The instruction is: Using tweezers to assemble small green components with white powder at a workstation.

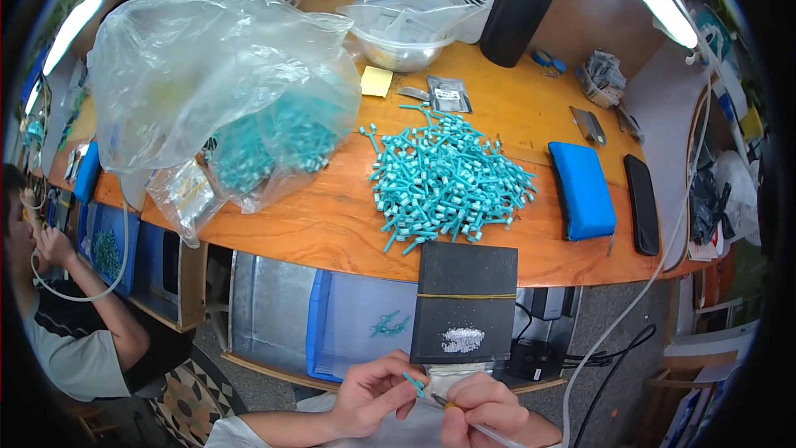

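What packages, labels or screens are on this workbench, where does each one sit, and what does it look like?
Large clear plastic bag: left on the bench, crumpled, holding teal parts.
Small grey foil pouch: behind the loose teal pile, flat, with a white label.
Yellow sticky note: beside the metal bowl, square, pale yellow.
Dark phone: right edge, slim black slab, screen dark.

Warm, smooth, lightly glossy wood on the workbench top (332, 224). Matt teal plastic in the heap of small parts (444, 178) and the one piece (413, 382) pinched in the left hand (373, 394). Thin, crinkled, shiny clear film for the big bag (215, 75). Polished metal bowl (402, 54). Matt black board (464, 303). Soft-looking blue pad (583, 191).
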